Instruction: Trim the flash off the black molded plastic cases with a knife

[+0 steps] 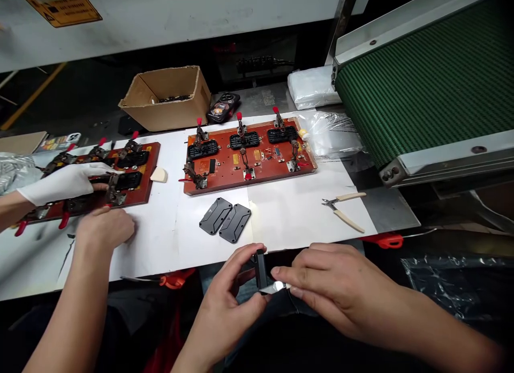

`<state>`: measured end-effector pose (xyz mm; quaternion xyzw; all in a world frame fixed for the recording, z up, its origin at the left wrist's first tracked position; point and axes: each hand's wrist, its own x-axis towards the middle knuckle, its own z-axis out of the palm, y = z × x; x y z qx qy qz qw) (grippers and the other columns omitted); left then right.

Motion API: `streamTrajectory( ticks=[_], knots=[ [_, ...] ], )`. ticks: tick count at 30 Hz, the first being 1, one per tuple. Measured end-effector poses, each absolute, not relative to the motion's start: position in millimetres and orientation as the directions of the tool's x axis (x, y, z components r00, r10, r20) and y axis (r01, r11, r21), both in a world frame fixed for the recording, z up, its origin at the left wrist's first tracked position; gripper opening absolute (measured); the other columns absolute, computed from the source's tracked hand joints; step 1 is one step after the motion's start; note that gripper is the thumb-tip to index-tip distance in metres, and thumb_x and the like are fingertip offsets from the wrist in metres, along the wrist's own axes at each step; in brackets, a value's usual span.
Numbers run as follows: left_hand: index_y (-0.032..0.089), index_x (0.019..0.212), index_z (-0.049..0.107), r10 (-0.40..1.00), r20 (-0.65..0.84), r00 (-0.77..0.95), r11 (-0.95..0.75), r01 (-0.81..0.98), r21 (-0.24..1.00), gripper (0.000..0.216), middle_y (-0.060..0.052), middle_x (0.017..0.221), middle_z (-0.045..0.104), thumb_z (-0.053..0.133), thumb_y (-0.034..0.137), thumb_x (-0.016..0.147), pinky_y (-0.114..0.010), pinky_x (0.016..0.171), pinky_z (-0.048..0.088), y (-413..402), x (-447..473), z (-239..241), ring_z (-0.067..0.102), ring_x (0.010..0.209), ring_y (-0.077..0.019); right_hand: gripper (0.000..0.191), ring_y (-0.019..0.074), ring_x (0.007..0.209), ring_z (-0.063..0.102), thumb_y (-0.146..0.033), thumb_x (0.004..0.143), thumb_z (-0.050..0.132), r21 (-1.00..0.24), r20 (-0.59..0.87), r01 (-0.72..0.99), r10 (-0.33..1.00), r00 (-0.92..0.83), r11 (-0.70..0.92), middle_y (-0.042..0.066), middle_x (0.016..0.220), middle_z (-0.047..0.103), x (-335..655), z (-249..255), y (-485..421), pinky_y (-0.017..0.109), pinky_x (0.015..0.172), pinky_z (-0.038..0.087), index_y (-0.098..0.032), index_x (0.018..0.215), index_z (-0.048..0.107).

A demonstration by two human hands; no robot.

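Note:
My left hand grips a small black plastic part, turned edge-on, between thumb and fingers. In my right hand is a small knife, its shiny blade touching or very close to the part's lower edge; most of its handle is hidden by my fingers. Two flat black plastic covers lie side by side on the white sheet beyond my hands. A pair of cutters with cream handles rests to the right, jaws apart.
A red-brown clamp fixture holds several black parts. At left, a co-worker's gloved hand and bare hand work at a second fixture. Behind stands a cardboard box; a green conveyor is at right. Orange-handled tools sit below the table edge.

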<state>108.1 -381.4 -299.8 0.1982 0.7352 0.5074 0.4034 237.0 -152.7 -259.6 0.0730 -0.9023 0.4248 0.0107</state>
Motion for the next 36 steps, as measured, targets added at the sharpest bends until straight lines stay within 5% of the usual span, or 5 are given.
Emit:
streamTrajectory(
  ticks=[10, 17, 24, 28, 36],
  knots=[
    [0.041, 0.144, 0.060, 0.794, -0.387, -0.469, 0.363, -0.144, 0.921, 0.058, -0.003, 0.154, 0.055, 0.076, 0.022, 0.091, -0.034, 0.117, 0.049, -385, 118, -294, 0.053, 0.144, -0.0260, 0.033, 0.0234, 0.091, 0.065, -0.021, 0.115, 0.047, -0.667, 0.049, 0.024, 0.076, -0.996, 0.745, 0.006, 0.103, 0.070, 225, -281, -123, 0.034, 0.079, 0.044, -0.022, 0.142, 0.066],
    [0.035, 0.134, 0.051, 0.747, -0.362, -0.557, 0.113, -0.431, 0.895, 0.055, -0.004, 0.141, 0.058, 0.083, 0.032, 0.089, -0.034, 0.112, 0.050, -373, 130, -298, 0.059, 0.135, -0.0233, 0.020, 0.0198, 0.103, 0.062, -0.023, 0.098, 0.074, -0.954, -0.090, 0.094, 0.028, -0.996, 0.286, 0.003, 0.115, 0.063, 233, -286, -162, 0.028, 0.087, 0.048, -0.022, 0.114, 0.062],
    [0.022, 0.114, 0.056, 0.903, -0.340, -0.263, 0.072, -0.689, 0.721, 0.058, -0.016, 0.150, 0.054, 0.084, 0.062, 0.081, -0.049, 0.115, 0.042, -383, 122, -293, 0.056, 0.138, -0.0331, 0.032, 0.0192, 0.103, 0.066, -0.004, 0.102, 0.050, -0.985, 0.048, -0.058, -0.063, -0.997, 0.162, 0.006, 0.114, 0.067, 238, -302, -177, 0.029, 0.088, 0.050, -0.025, 0.121, 0.065],
    [0.021, 0.114, 0.060, 0.933, -0.348, -0.093, 0.239, -0.562, 0.792, 0.060, -0.015, 0.138, 0.062, 0.088, 0.059, 0.077, -0.048, 0.115, 0.042, -393, 111, -286, 0.061, 0.132, -0.0333, 0.025, 0.0179, 0.099, 0.066, -0.010, 0.106, 0.050, -0.965, -0.037, -0.026, -0.234, -0.972, 0.261, 0.003, 0.109, 0.068, 235, -290, -159, 0.028, 0.087, 0.050, -0.025, 0.116, 0.066],
    [0.030, 0.119, 0.060, 0.818, -0.211, -0.536, 0.339, 0.152, 0.928, 0.049, -0.012, 0.171, 0.033, 0.088, 0.038, 0.080, -0.054, 0.127, 0.032, -407, 101, -287, 0.037, 0.157, -0.0355, 0.034, 0.0178, 0.101, 0.064, -0.022, 0.116, 0.048, -0.883, -0.063, -0.013, -0.146, -0.987, 0.469, 0.003, 0.115, 0.069, 234, -264, -144, 0.027, 0.089, 0.048, -0.027, 0.146, 0.062]
  ],
)
